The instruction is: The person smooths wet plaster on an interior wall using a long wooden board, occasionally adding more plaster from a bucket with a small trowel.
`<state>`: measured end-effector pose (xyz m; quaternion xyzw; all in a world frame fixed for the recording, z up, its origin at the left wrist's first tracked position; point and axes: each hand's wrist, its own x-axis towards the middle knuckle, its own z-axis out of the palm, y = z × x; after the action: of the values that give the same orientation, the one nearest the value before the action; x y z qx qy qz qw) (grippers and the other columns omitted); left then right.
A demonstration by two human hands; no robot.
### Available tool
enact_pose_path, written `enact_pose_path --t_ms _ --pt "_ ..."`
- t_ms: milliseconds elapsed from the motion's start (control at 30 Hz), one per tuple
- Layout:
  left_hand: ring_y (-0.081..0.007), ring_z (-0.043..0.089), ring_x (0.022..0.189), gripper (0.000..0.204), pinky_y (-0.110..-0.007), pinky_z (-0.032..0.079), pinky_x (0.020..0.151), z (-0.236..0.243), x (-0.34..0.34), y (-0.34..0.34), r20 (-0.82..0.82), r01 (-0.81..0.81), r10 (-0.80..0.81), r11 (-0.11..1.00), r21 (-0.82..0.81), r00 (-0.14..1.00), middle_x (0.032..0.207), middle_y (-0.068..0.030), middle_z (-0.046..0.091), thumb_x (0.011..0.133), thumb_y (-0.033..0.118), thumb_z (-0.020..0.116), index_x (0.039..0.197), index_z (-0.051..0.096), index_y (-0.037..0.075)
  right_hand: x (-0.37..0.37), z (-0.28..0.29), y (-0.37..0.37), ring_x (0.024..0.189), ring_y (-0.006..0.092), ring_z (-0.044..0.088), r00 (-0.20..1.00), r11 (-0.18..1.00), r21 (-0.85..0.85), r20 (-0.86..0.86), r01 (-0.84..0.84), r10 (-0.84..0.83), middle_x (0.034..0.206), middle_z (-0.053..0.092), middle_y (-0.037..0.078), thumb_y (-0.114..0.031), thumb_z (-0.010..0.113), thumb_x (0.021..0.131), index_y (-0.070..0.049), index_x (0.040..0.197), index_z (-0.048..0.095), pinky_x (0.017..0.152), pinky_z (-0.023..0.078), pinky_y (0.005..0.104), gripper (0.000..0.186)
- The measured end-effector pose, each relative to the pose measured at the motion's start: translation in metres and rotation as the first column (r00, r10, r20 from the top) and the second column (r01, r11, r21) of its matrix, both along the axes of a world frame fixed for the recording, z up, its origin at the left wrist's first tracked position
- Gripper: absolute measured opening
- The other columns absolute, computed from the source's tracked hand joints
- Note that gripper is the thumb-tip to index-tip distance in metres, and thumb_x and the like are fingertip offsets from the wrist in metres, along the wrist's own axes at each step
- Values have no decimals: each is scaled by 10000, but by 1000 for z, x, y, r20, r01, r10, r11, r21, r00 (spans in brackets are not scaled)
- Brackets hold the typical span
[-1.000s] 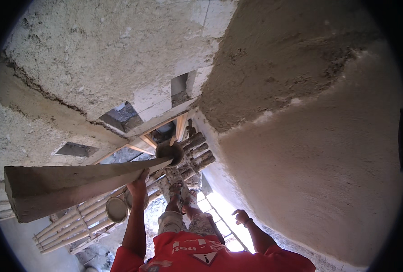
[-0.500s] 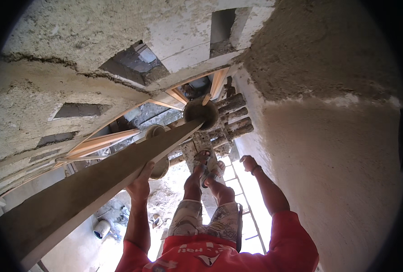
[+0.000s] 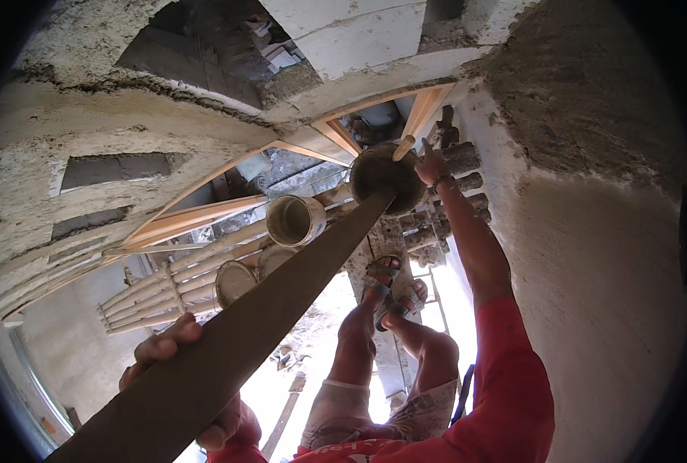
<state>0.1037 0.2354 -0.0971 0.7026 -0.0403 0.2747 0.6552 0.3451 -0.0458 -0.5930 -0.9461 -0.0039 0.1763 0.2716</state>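
Observation:
A long straight board (image 3: 282, 301), smeared grey-brown, slants from the lower left up to a round, mortar-stained basin (image 3: 367, 166). My left hand (image 3: 162, 351) is closed around the near part of the board, with fingers over its far edge and the thumb side by its near edge. A wooden tool handle (image 3: 404, 148) sticks up at the basin's right rim; the rest of that tool is hidden. My right hand (image 3: 433, 168) is stretched out beside this handle, a finger extended and nothing visibly held. Whether it touches the handle I cannot tell.
A stained bucket (image 3: 296, 220) stands left of the basin, with another round container (image 3: 237, 282) nearer. My sandalled feet (image 3: 394, 289) stand on a narrow scaffold plank, beside log poles (image 3: 459, 158). A rough wall (image 3: 590, 255) rises at right; wooden frames (image 3: 197, 220) line the left.
My right hand has moved up and forward from beside my body to the basin's handle. The board's near end has swung, and my left hand now shows nearer its lower end. The view has shifted.

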Motion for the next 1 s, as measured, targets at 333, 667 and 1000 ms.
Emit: enact_pose_path --t_ms 333,667,1000 --pt "-314 429 1091 815 -459 270 1005 -16 -6 29 51 163 -163 987 11 985 1174 -183 411 751 418 685 1311 321 -48 62 -63 36 996 397 595 987 981 -149 -118 -124 107 1084 570 259 -172 673 754 -33 1269 456 874 500 450 576" --pt "-344 410 1152 780 -493 413 1003 -9 -17 30 18 37 -36 995 -92 999 1196 -172 406 750 330 730 1320 320 -11 -58 34 38 800 367 640 898 888 -185 51 -421 437 838 639 195 -185 616 790 -54 1062 588 673 523 472 304" --pt "-371 474 1166 764 -489 500 930 -5 3 22 -1 62 -63 985 -162 998 1214 -200 436 784 312 740 1362 313 52 -138 78 -35 533 173 607 710 564 532 -689 632 -146 676 597 70 -192 600 811 -25 1035 536 442 462 295 287"
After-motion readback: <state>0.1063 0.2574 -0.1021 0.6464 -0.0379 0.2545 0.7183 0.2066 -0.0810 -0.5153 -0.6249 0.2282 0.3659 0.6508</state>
